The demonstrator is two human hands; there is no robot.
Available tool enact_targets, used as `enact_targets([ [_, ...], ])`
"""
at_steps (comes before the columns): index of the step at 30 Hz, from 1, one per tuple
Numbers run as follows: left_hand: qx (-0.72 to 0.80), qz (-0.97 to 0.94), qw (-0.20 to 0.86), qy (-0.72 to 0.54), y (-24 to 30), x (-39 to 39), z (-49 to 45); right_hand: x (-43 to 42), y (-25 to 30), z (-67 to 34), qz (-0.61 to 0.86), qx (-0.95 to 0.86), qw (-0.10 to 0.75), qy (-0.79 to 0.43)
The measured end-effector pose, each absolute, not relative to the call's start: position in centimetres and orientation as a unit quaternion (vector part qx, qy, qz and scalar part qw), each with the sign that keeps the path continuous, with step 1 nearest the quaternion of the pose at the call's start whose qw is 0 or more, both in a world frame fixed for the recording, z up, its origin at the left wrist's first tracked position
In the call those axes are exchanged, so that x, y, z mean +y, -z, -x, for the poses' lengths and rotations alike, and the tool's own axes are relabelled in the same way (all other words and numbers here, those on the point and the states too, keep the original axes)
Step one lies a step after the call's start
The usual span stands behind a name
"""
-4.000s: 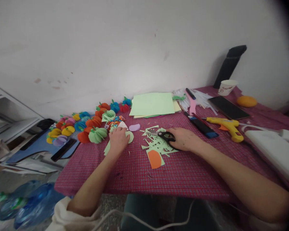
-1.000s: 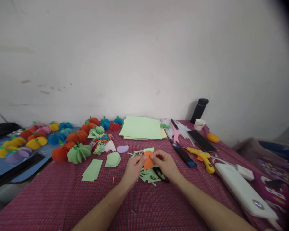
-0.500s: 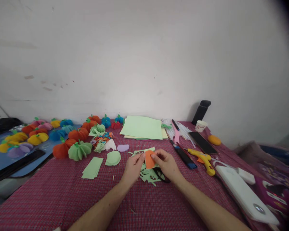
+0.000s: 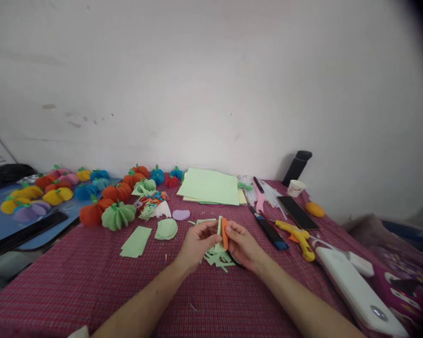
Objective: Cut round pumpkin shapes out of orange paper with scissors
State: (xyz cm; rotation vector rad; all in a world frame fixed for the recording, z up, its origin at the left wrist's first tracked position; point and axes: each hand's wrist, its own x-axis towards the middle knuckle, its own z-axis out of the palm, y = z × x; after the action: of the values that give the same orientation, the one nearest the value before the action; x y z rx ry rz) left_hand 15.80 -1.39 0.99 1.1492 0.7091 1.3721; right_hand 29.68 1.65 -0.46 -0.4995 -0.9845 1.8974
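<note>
My left hand pinches a light green paper piece that stands upright. Against it, my right hand grips an orange paper piece, seen nearly edge-on. Both are held over a heap of light green paper scraps on the table. Part of a black loop, perhaps a scissors handle, shows under my right hand. To the left lie green paper circles, green paper rectangles and a purple paper piece.
Several paper pumpkins cover the back left. Stacked paper sheets lie at the back. On the right are a utility knife, a yellow glue gun, a phone, a paper cup and a white power bank.
The orange paper has turned from facing me to nearly edge-on. The light green piece beside it now shows upright. My hands stay in about the same spot.
</note>
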Motion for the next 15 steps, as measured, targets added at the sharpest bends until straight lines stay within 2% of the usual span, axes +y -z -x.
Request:
enact_targets([
  [8,0.365,-0.518,0.527,-0.566,-0.84,-1.62,-15.74,1.63,0.95,-29.34,0.229,-0.381,0.43,-0.786],
  [11,0.407,-0.532,0.49,-0.558,-0.83,-1.49,-15.53,1.81,0.59,-29.59,0.269,-0.424,0.476,-0.722],
  [15,0.432,-0.525,0.48,-0.554,-0.58,-1.12,-15.54,1.98,0.05,-30.11,0.35,-0.54,0.518,-0.563],
])
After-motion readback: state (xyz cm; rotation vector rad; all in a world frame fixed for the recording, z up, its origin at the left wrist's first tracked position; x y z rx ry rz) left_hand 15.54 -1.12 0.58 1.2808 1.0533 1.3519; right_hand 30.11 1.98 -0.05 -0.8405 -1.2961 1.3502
